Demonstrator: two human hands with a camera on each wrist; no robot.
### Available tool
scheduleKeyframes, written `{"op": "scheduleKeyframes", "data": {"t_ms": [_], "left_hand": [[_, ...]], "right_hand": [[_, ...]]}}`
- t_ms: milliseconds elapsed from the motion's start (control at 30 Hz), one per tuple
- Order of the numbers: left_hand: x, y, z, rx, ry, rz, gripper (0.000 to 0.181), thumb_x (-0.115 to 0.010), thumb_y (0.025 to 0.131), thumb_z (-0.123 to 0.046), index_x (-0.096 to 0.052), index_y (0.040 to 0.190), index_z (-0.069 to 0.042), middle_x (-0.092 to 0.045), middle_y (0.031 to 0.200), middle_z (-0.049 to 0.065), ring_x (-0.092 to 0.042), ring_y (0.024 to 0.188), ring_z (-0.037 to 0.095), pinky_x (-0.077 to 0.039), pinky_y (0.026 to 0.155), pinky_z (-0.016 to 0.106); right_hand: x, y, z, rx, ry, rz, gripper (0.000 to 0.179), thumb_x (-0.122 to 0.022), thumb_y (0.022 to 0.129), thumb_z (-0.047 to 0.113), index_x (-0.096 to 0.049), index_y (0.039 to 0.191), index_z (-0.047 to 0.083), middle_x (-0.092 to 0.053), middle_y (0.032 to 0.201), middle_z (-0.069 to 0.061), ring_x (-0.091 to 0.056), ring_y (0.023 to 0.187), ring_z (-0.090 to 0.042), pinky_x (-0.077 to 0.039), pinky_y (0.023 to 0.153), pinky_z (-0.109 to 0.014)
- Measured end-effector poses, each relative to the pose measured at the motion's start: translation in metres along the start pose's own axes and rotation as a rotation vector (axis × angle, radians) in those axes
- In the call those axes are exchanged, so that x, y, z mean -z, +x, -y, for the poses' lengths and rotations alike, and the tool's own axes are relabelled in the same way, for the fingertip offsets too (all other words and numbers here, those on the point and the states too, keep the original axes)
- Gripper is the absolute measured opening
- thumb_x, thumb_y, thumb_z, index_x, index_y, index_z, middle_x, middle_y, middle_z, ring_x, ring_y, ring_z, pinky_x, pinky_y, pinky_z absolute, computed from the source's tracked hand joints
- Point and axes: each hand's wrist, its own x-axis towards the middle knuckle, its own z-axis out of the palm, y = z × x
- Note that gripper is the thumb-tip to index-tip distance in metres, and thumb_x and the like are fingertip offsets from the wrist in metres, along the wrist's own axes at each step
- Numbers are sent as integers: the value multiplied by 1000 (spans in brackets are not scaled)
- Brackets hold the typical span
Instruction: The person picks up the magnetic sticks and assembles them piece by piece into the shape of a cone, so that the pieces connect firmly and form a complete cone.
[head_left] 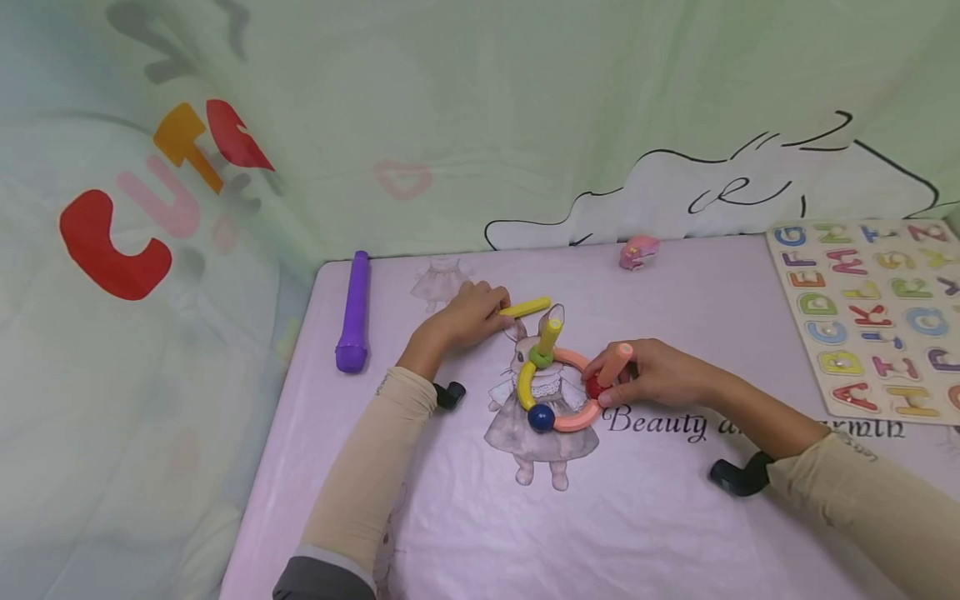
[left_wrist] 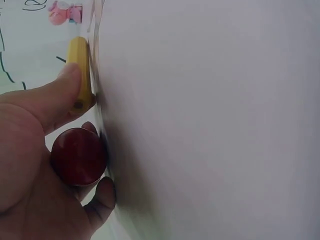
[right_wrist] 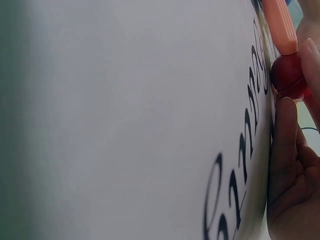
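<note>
Magnetic-style building rods and balls form a ring on the table: curved yellow rod (head_left: pixel 526 385), curved orange rods (head_left: pixel 576 419), a blue ball (head_left: pixel 541 417) and a green ball (head_left: pixel 541 357). A yellow rod (head_left: pixel 551 334) stands up from the green ball. My right hand (head_left: pixel 658 372) grips the ring's red ball (right_wrist: pixel 290 76), from which an orange rod (head_left: pixel 617 362) rises. Beyond the ring, my left hand (head_left: pixel 472 314) pinches a straight yellow rod (left_wrist: pixel 80 55) between thumb and finger, low over the table. A dark red ball (left_wrist: pixel 79 156) sits among its other fingers, hidden in the head view.
A purple toy microphone (head_left: pixel 356 317) lies at the table's left side. Near the back edge is a small pink toy (head_left: pixel 638 252). An alphabet puzzle board (head_left: pixel 873 325) occupies the right. Printed curtains hang behind and to the left of the table (head_left: pixel 600 533).
</note>
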Motion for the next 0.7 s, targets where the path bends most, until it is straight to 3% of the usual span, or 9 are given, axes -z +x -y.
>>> {"op": "scheduleKeyframes", "data": {"t_ms": [400,533,700], "left_hand": [[0,-6,-2,78,13,-6,32,-51,105,-48,-58,125,-24,-48,130,6,-36,123,26,-34,103,49],[2,-9,-4,75,3,-42,29,-51,106,-45,-58,125,-25,-47,136,6,-35,129,27,-31,103,55],[11,-15,-8,70,-15,-118,26,-50,107,-43,-58,123,-24,-47,136,5,-34,130,27,-30,101,54]], "right_hand": [[0,0,1,-5,14,13,45,-85,82,40,-73,123,26,-71,121,4,-61,110,-20,-48,101,-46],[1,-1,1,-8,9,16,45,-85,82,40,-72,124,26,-70,122,4,-61,111,-20,-47,102,-47],[2,-2,2,-5,11,16,47,-85,82,40,-72,125,25,-70,122,3,-61,111,-20,-48,102,-46]]}}
